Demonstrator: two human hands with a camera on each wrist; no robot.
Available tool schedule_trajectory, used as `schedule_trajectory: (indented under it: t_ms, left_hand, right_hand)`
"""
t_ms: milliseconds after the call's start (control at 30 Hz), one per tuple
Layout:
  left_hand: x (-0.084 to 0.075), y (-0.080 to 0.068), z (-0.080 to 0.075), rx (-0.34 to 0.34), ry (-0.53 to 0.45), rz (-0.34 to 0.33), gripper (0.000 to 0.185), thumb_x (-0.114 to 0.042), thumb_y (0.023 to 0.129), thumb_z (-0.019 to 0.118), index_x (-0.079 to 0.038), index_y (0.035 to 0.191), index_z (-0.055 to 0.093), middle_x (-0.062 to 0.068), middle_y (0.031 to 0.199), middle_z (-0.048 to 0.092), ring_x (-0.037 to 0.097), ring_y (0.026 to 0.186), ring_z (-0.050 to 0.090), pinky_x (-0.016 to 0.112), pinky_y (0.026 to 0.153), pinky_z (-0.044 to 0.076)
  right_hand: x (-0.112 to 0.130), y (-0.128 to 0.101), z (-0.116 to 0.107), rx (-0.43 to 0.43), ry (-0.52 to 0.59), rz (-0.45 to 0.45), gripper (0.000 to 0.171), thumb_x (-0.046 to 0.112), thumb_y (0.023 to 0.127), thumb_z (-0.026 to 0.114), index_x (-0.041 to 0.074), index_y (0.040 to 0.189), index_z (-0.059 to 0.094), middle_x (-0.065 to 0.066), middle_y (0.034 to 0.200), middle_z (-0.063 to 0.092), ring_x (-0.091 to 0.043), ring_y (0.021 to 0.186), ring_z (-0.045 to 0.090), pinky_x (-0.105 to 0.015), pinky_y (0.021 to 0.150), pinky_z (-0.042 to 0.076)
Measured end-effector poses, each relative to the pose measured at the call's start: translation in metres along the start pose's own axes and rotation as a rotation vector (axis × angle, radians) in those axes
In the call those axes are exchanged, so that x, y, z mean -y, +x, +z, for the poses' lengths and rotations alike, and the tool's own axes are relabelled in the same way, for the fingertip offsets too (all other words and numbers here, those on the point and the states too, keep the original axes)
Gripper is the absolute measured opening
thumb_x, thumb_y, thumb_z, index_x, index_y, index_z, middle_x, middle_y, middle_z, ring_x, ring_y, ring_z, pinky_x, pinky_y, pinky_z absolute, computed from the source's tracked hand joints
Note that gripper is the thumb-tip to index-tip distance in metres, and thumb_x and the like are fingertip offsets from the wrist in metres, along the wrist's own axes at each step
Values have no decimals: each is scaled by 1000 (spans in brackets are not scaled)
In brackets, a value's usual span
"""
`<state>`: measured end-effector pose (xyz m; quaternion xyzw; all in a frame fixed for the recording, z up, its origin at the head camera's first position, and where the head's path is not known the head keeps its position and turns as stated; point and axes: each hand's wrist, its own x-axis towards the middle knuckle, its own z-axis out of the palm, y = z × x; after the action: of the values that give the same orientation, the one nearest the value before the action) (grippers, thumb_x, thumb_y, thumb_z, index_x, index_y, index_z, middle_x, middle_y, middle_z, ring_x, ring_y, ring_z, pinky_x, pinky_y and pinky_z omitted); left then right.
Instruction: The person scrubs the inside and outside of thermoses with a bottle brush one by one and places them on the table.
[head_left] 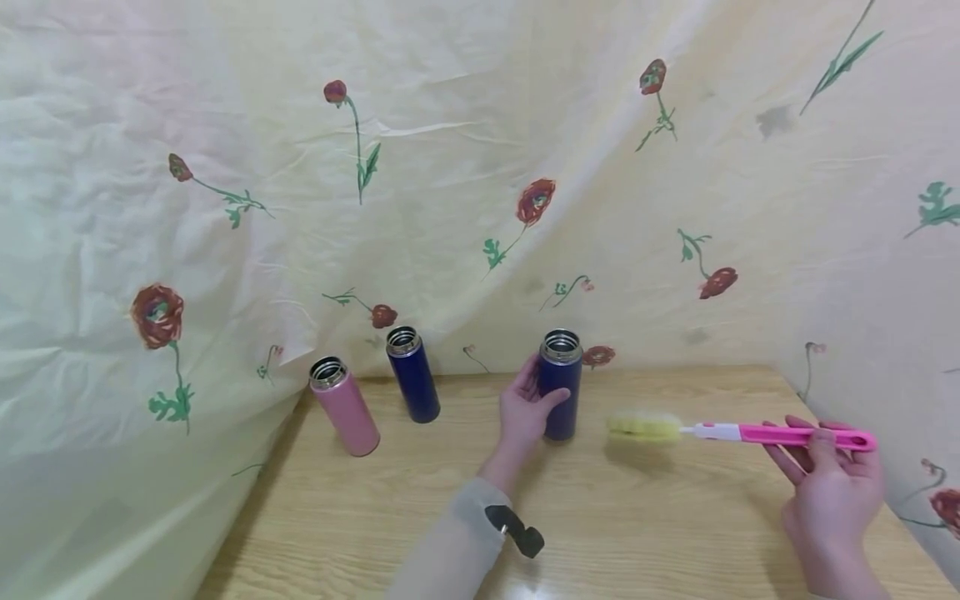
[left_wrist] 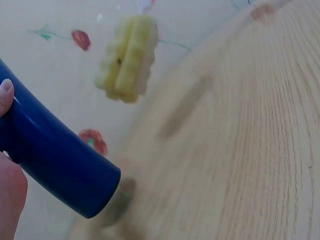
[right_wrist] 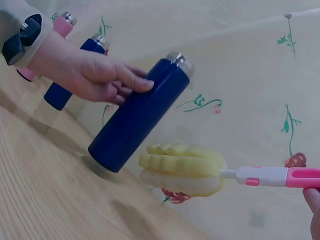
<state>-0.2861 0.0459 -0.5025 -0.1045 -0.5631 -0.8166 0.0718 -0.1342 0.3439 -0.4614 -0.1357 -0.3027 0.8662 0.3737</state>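
Note:
My left hand (head_left: pixel 525 408) grips a dark blue open-topped bottle (head_left: pixel 560 385) standing on the wooden table (head_left: pixel 420 525), fingers and thumb wrapped round its side (right_wrist: pixel 105 80). The same bottle (left_wrist: pixel 55 160) fills the left wrist view, with a thumb tip on it. My right hand (head_left: pixel 825 479) holds the pink handle of a bottle brush (head_left: pixel 780 434) level above the table. Its yellow sponge head (head_left: pixel 643 426) hovers just right of the bottle, near its base (right_wrist: pixel 180 167), apart from it.
A second dark blue bottle (head_left: pixel 412 375) and a pink bottle (head_left: pixel 345 407) stand open-topped at the table's back left. A cream cloth with red flowers (head_left: pixel 480 167) hangs behind and along both sides. A dark strap device (head_left: pixel 513 529) sits on my left wrist.

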Motion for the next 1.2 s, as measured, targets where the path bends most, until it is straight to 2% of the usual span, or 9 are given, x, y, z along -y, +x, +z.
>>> schedule_trajectory:
  t_ms: [167,300,433,567,800,1033,1200]
  left_hand:
    - [15,5,-2,-12,-33,-15,76,17,80,81,3,151,56,21,152,58,36,144,53,40,118,44]
    - [21,7,-3,-17,-81,-30,77,19,80,79,2,151,56,20,152,58,35,144,53,40,119,44]
    - [22,7,-1,5,-84,-47,78,18,80,79,0,152,56,19,153,58,34,144,53,41,119,44]
    - [21,6,-2,21,-44,-62,77,14,82,80,-1,153,55,18,155,56,34,147,50,43,122,40]
    - [18,3,-1,13,41,-81,75,6,85,83,-7,154,57,14,156,56,32,148,49,47,126,33]
    - [5,3,-1,29,118,-144,77,0,87,85,-8,156,53,13,157,55,31,147,50,49,126,34]
    - [-4,4,-10,73,197,-173,82,-5,87,87,-11,159,50,8,160,53,29,150,47,49,126,33]
  right_hand:
    - [1,1,0,9,27,0,12,1,105,61,-5,113,53,-25,93,77,-34,75,80,-43,63,63]
    - [-1,1,1,5,36,-6,9,-2,105,59,-6,111,54,-25,92,77,-34,74,80,-43,62,63]
    - [-2,2,3,8,34,-11,10,-2,105,61,-6,110,54,-25,91,77,-33,75,80,-43,63,63]
    - [-4,0,5,22,25,-15,13,0,103,64,-8,109,54,-25,91,77,-33,75,80,-44,62,63]
    - [-5,0,4,8,28,-1,11,-1,104,61,-7,110,55,-26,91,76,-34,74,80,-44,63,63]
    - [-4,-1,6,21,10,-4,13,1,104,63,-7,112,55,-25,93,77,-33,76,80,-43,64,63]
    - [0,-4,9,55,41,11,14,1,104,63,-7,114,55,-26,94,76,-35,78,80,-45,65,63]
